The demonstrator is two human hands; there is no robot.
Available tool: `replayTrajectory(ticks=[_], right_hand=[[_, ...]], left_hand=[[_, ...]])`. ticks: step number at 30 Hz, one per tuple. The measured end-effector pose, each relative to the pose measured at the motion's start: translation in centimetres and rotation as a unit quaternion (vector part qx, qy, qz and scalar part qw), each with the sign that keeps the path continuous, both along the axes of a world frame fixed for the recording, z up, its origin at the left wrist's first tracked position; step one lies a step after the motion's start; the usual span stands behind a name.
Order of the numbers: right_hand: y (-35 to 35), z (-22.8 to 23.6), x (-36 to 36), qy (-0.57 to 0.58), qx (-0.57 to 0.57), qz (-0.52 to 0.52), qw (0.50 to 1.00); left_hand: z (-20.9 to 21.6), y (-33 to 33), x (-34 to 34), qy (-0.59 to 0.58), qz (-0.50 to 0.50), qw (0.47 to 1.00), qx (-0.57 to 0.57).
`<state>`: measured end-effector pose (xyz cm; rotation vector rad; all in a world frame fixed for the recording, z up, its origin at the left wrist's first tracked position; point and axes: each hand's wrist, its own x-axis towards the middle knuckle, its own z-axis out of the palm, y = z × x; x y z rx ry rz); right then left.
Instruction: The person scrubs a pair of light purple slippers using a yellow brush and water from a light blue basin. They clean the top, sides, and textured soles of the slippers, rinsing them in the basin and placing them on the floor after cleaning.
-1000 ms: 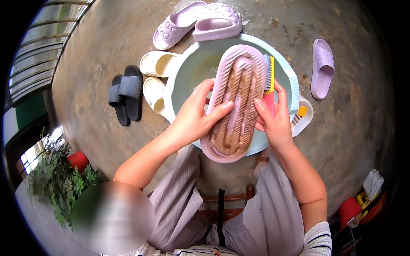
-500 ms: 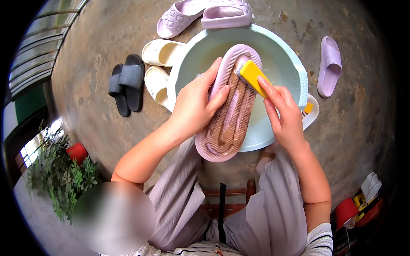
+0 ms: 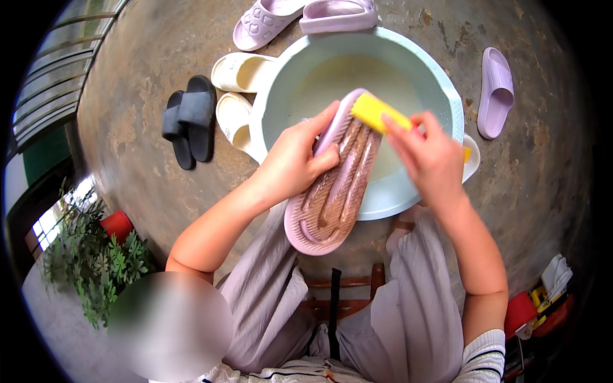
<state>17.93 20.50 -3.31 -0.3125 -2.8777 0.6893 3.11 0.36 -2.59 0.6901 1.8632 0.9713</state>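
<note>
My left hand [image 3: 297, 156] grips a lilac slipper [image 3: 340, 185] by its left edge, its ridged, brown-soiled sole turned up toward me. The slipper is tilted, its far end over a pale blue basin [image 3: 447, 96] and its near end above my lap. In my right hand [image 3: 429, 153] is a yellow scrubbing brush [image 3: 381, 113], lying against the far end of the sole. The brush's bristles are hidden beneath its yellow back. Cloudy water [image 3: 345, 73] stands in the basin.
Left of the basin lie cream slippers [image 3: 241, 73] and dark slippers [image 3: 196, 118]. Two more lilac slippers [image 3: 338, 16] are at the far side, one against the rim. Another lilac slipper [image 3: 495, 96] lies right. A white dish [image 3: 471, 163] sits partly behind the basin. A leafy plant [image 3: 96, 262] stands left.
The slipper has come nearer to me, and its far end has dropped. My right hand and the brush have shifted slightly; the brush now lies more level across the sole's far end.
</note>
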Motion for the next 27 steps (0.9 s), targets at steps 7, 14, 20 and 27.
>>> replayTrajectory(ticks=[7, 14, 20, 27], right_hand=[[0.1, -0.1, 0.4, 0.049, -0.068, 0.024, 0.996], [-1.0, -0.6, 0.8, 0.043, -0.083, 0.025, 0.995], [-2.2, 0.2, 0.5, 0.078, -0.127, 0.049, 0.988], [-1.7, -0.3, 0.2, 0.059, -0.141, -0.027, 0.988]], left_hand=[[-1.1, 0.1, 0.4, -0.150, 0.115, 0.979, 0.080], [-2.1, 0.4, 0.8, -0.054, 0.101, 0.991, 0.070], [-2.1, 1.0, 0.7, -0.089, 0.137, 0.982, 0.098], [-1.5, 1.2, 0.7, -0.153, 0.139, 0.972, 0.108]])
